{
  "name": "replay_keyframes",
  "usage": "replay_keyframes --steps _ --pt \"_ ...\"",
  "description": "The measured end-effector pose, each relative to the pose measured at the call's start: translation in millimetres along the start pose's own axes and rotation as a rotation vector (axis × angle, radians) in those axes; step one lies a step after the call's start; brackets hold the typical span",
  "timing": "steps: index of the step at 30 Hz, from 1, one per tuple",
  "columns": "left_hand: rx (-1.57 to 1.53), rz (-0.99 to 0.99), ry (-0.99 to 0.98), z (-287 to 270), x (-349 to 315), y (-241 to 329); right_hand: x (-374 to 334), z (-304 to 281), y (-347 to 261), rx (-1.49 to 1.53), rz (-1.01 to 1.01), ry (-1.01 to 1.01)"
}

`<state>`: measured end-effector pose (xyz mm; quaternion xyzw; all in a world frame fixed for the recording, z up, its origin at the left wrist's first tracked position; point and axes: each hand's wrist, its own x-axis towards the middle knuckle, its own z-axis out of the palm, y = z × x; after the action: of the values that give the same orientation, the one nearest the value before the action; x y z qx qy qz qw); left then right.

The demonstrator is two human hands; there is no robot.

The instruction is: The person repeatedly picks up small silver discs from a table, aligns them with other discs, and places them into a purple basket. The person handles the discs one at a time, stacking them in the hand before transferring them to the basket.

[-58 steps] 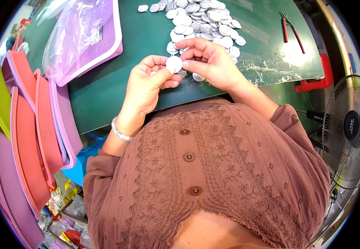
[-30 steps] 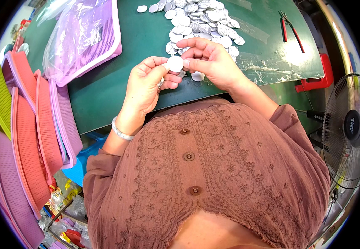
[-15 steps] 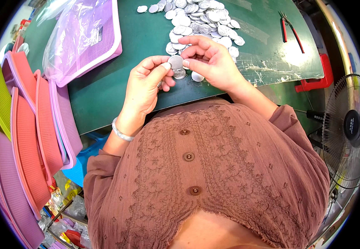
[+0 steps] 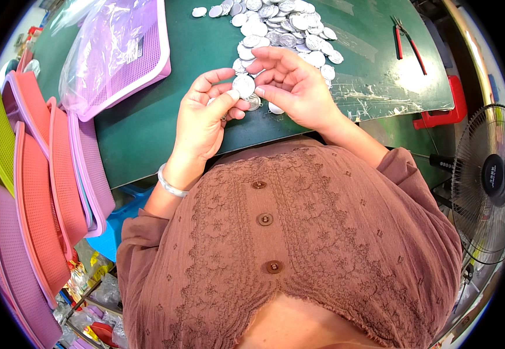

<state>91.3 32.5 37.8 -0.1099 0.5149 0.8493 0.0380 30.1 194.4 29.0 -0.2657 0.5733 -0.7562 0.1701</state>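
Observation:
Between the thumb and fingers of my left hand (image 4: 208, 110) is a round silver medallion (image 4: 243, 86), its patterned face up. Another bit of metal peeks out by the curled fingers of that hand, mostly hidden. My right hand (image 4: 293, 87) is just right of the medallion, thumb tip close to its rim and fingers spread apart; whether it touches is hard to tell. Below the held medallion, partly covered, lies another medallion (image 4: 254, 103). One more medallion (image 4: 275, 109) rests under my right thumb. Beyond my hands spreads a pile of similar medallions (image 4: 287, 39).
The green tabletop (image 4: 188, 136) carries a purple mesh basket (image 4: 162, 58) with clear plastic at the left and red-handled pliers (image 4: 408, 45) at the far right. Stacked coloured baskets (image 4: 40, 215) stand left of the table. A red clamp (image 4: 456, 102) and a fan (image 4: 485, 180) are at the right.
The held medallion has turned from its plain side to its patterned side. My left index finger has lifted away, and the right fingers have opened slightly.

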Motion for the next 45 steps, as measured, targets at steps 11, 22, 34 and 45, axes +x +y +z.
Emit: replay_keyframes --steps 11,22,34,45 --pt "0.155 0.144 0.018 4.1 -2.5 -0.5 1.2 0.0 -6.0 0.070 0.105 -0.039" --pt "0.132 0.090 -0.003 1.6 -1.5 -0.8 2.1 0.0 -6.4 0.047 0.108 -0.025" --pt "0.043 0.030 0.013 2.3 -0.3 -0.3 2.6 -1.7 -10.2 0.115 0.213 0.002" --pt "0.032 0.002 0.011 1.8 -0.5 0.0 1.9 -2.7 -9.2 0.117 0.219 -0.007"
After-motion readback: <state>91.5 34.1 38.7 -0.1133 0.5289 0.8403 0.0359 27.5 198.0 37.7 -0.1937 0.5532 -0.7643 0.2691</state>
